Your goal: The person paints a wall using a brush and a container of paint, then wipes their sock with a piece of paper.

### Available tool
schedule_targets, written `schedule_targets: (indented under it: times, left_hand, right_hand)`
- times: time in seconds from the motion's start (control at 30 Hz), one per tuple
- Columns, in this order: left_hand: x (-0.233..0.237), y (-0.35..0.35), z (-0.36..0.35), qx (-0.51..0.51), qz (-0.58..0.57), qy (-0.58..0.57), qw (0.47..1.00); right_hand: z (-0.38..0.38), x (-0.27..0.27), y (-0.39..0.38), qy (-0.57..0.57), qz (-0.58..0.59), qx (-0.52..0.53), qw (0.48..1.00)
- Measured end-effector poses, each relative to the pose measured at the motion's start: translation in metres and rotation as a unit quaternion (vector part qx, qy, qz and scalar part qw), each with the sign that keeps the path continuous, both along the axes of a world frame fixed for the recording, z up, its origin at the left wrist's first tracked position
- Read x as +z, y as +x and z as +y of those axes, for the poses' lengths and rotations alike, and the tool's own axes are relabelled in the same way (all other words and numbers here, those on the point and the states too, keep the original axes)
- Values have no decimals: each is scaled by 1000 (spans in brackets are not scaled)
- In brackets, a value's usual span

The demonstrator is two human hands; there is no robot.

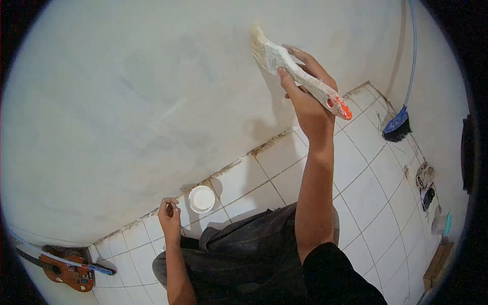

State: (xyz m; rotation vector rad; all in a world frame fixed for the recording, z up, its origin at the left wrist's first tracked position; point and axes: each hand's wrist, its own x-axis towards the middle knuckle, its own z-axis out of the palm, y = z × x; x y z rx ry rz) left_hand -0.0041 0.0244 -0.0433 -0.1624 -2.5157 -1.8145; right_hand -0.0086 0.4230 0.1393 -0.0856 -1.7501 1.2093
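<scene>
My right hand (310, 94) grips a paint-covered white brush (300, 73) with an orange-red handle end. Its pale bristles point up and left against the light grey wall (152, 91), and the handle runs down across the hand. Low on the left, my left hand (170, 213) is raised with its fingers curled together; whether anything is between them is too small to tell. Just right of that hand, a round white container (202, 199) stands on the tiled floor beside the wall's foot.
White floor tiles (366, 178) meet the wall at a stained edge. A blue broom (397, 125) leans at the right, with crumpled cloths (425, 176), a teal-rimmed container (441, 224) and a brown box (438, 265) below. A guitar (68, 271) and another brush-like tool (101, 269) are lower left.
</scene>
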Motion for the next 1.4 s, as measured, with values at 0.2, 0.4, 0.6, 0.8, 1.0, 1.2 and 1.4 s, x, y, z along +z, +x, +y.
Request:
schedule_targets:
  times: [0.2,0.4,0.6,0.8,1.0,1.2,1.4]
  left_hand:
    - [-3,-2,-1,5,15,-7,1000]
    - [-3,-1,0,2,2,15,1000]
    - [-9,-4,-1,5,22,18,1000]
    - [-5,-1,-2,8,10,-6,1000]
    - [-7,-2,-2,-4,12,14,1000]
    - [-6,-2,3,1,12,16,1000]
    - [-2,-2,0,-4,19,16,1000]
  right_hand:
    - [9,4,14,-2,-99,7,995]
    - [4,10,17,55,38,-74,995]
    - [1,-10,-14,41,141,-44,988]
    - [6,-10,-3,66,68,-44,995]
    - [8,5,18,0,-84,4,996]
    - [4,6,5,30,118,-36,992]
    - [-16,0,-6,24,84,-34,996]
